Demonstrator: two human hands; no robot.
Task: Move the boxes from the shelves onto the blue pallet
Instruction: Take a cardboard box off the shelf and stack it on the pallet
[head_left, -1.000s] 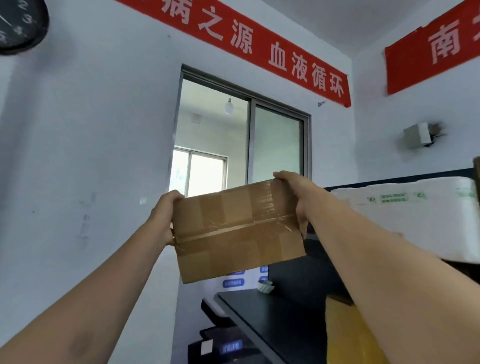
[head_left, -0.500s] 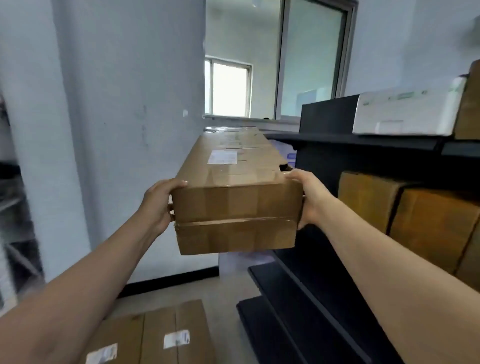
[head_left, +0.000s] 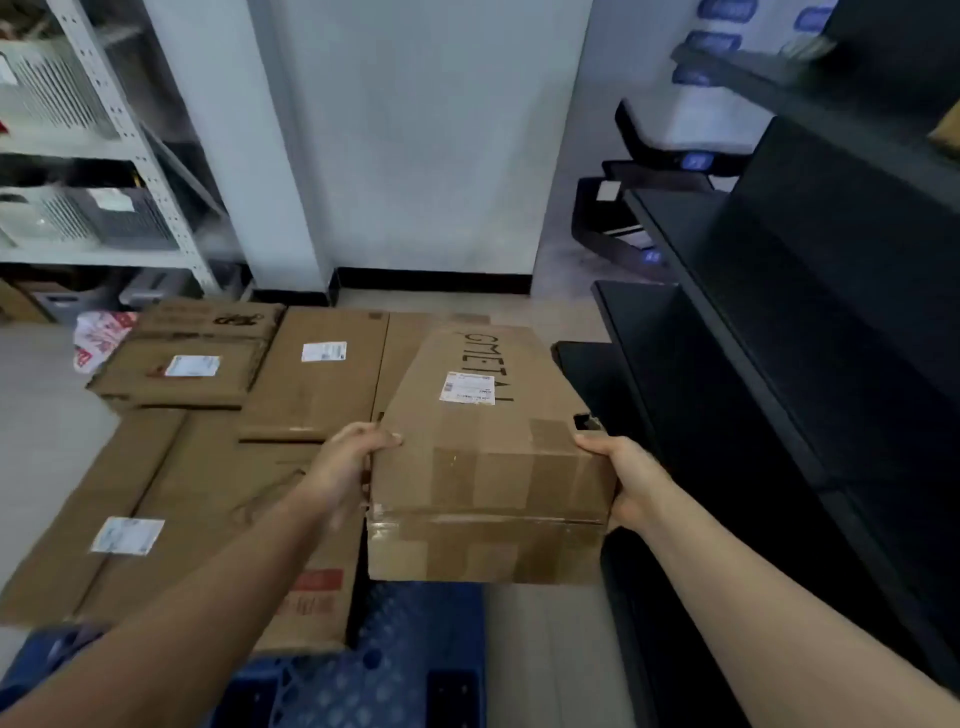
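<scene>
Left hand and right hand clamp the long brown cardboard box; dropped at six o'clock, it might overhang the blue plastic pallet.

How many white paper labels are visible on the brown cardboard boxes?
4: on the held box, the long box beside it, the far left box and the near left box. Others may be hidden.

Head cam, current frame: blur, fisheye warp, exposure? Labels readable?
Head view: soft throughout, probably motion blur; white rack at left is smeared, uprights leaning with wide-angle warp; big lettering on the held box partly reads, its shipping label does not; black shelves at right sit dark, little detail; light flat, no hard shadows.
</scene>
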